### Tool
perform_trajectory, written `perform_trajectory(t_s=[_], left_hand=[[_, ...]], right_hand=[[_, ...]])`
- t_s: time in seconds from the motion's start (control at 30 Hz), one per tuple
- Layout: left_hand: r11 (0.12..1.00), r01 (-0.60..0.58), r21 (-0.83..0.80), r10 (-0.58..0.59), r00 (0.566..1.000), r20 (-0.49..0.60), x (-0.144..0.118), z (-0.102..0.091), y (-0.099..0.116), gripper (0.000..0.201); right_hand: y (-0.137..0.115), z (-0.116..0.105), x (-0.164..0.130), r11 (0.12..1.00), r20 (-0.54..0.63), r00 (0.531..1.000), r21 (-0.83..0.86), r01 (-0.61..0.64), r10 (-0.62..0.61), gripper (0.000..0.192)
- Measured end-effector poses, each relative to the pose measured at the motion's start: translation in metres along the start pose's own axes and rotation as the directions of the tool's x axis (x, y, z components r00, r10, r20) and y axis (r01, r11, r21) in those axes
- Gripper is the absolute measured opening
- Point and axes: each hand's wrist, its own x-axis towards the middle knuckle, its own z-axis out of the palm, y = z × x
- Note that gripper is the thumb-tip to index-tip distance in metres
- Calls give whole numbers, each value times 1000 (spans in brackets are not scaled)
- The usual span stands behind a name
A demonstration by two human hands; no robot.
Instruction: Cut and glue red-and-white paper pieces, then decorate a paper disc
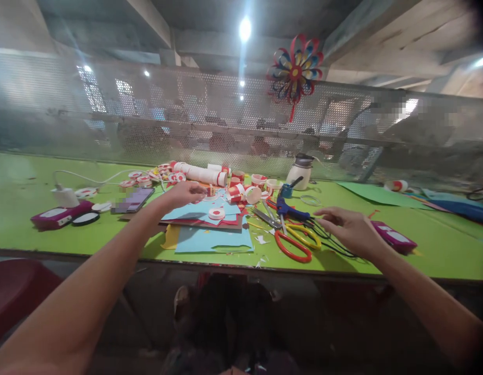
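My left hand reaches over stacked light-blue paper sheets, palm down, fingers loosely bent and holding nothing I can see. Just past its fingertips stands a small red-and-white paper piece. A flat white disc with a red centre lies on the paper. On the right, my right hand hovers over the table, fingers stretched out, thumb apart. Nearest to it is a blue glue gun with a black cord. Below the gun lie scissors with orange handles and scissors with yellow handles.
Paper cups, a long white paper tube and a thermos jug stand farther back. A phone and a magenta box lie left; another magenta box lies right. Behind runs a perforated metal screen with a paper flower.
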Motion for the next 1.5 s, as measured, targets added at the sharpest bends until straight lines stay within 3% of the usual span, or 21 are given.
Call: perform_trajectory(t_s=[0.07,0.17,0.27,0.37,0.5,0.67,0.8,0.97,1.13,1.3,1.43,1.5], left_hand=[[999,20,41,-27,981,191,12,2,-7,42],[987,16,160,-90,877,471,25,9,-8,64],[960,-31,278,-136,816,561,31,18,-4,81],[927,-89,364,-155,793,589,30,27,-3,83],[920,-151,362,-98,805,585,23,35,-8,83],[934,-160,319,-46,833,552,18,35,-17,77],[932,-183,312,-9,850,526,14,36,-18,71],[890,-293,350,93,867,490,10,42,-15,54],[890,-269,368,83,890,449,7,45,-12,54],[926,-238,294,128,929,348,4,46,-7,48],[947,-252,200,203,950,239,5,49,-6,53],[954,-256,159,224,955,195,6,51,-6,56]], right_hand=[[12,4,8,999,41,999,-43,-15,17,28],[16,12,22,987,157,987,-150,66,-42,23],[6,26,42,916,299,949,-344,208,-104,24],[-9,48,67,819,407,904,-468,333,-136,24],[-24,83,102,746,495,865,-541,387,-90,21],[-33,117,132,676,562,825,-631,381,60,19],[-32,135,142,672,587,798,-647,359,138,21],[-27,150,147,698,589,787,-643,317,185,24],[-27,151,153,725,538,811,-651,225,231,24],[-26,135,163,797,479,858,-583,155,184,26],[-27,115,154,882,477,873,-450,139,106,20],[-30,104,140,943,483,874,-314,110,59,26]])
